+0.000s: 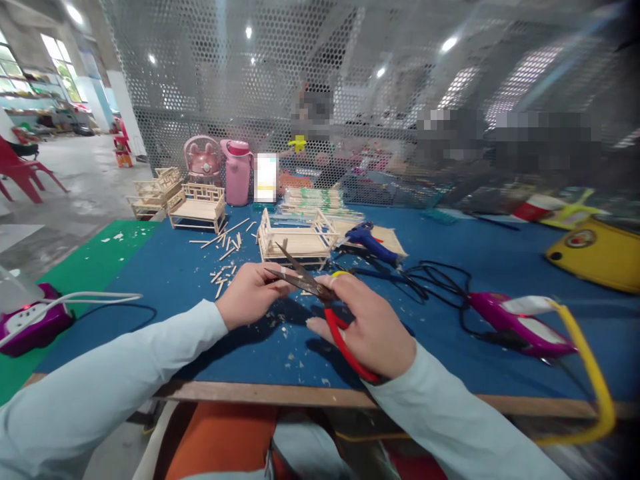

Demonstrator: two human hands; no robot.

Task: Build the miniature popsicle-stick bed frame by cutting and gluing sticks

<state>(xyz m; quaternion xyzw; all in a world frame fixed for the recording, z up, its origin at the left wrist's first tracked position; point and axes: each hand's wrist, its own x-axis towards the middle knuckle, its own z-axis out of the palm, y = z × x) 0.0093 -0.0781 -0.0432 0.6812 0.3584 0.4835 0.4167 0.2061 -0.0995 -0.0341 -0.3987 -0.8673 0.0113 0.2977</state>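
Note:
My right hand [375, 327] is wrapped round the red handles of the scissors [320, 290], whose dark blades are spread apart and point left. Beside the blade tips, my left hand [253, 293] has its fingers pinched together; what they hold, if anything, is too small to tell. Just beyond both hands stands a small wooden bench frame [295, 247]. Short wooden stick pieces [231, 245] lie scattered to its left. A blue glue gun [373, 241] rests behind my right hand, on a light wooden sheet [395, 240].
Finished small benches [197, 207], a pink bottle [237, 172], a phone [266, 178] and bundled sticks [313, 200] stand along the mesh panel. Purple power strips [523, 323] with cables lie at both sides. A yellow pouch [600, 253] is at the right.

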